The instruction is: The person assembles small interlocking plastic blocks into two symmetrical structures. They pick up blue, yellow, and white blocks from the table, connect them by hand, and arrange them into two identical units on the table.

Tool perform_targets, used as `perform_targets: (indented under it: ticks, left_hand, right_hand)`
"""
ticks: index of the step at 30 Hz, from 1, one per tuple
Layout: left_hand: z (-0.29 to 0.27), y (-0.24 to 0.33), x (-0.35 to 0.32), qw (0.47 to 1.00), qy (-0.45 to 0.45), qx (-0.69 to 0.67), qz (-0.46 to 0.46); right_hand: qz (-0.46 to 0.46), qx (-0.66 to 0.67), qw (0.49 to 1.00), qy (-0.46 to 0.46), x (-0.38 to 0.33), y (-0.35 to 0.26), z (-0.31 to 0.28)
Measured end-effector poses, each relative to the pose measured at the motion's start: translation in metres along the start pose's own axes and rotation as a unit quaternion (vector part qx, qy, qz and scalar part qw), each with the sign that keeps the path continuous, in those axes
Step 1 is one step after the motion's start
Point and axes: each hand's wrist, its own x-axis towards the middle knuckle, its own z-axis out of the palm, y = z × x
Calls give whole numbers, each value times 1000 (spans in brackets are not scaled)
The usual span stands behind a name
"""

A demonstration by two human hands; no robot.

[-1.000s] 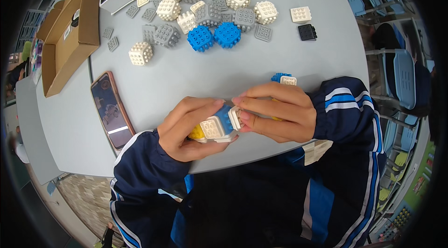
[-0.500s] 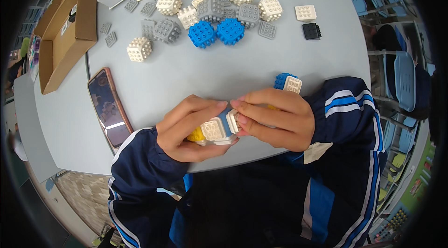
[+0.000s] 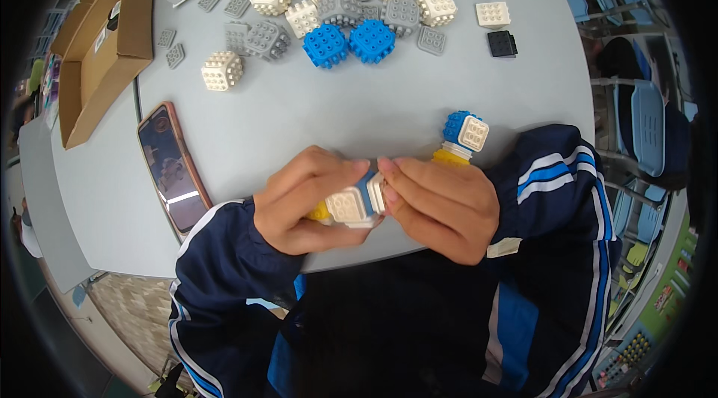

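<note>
Block assembly (image 3: 347, 206): being held near the edge of the bench (image 3: 292, 114), wrapped in left fingers (image 3: 321, 185), pinched at its white end (image 3: 376, 194) by right fingers (image 3: 430, 192); facing bare surface, then loose blocks (image 3: 326, 46), with chairs (image 3: 648, 129) rightward.

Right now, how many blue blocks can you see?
4: two blue blocks side by side near the grey blocks, one beyond the right hand, one partly covered between this and the left hand. More may be hidden.

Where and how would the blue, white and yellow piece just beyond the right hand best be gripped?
By its chunky, studded blue end, likely from the far side: that end stands out beyond the right hand, while the yellow part is partly hidden behind it.
</note>
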Motion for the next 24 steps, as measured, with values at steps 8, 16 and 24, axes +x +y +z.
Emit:
perform_targets:
  ticks: [8,16,24]
  left_hand:
    - [2,4,6,986,62,120,-99]
    - [-12,-8,14,937,74,332,-76]
    - [18,7,-5,897,50,405,171]
  right_hand:
    - [70,68,986,-138,32,34,-25]
    - [113,24,985,-125,87,88,-59]
    - [162,-145,916,-338,155,165,15]
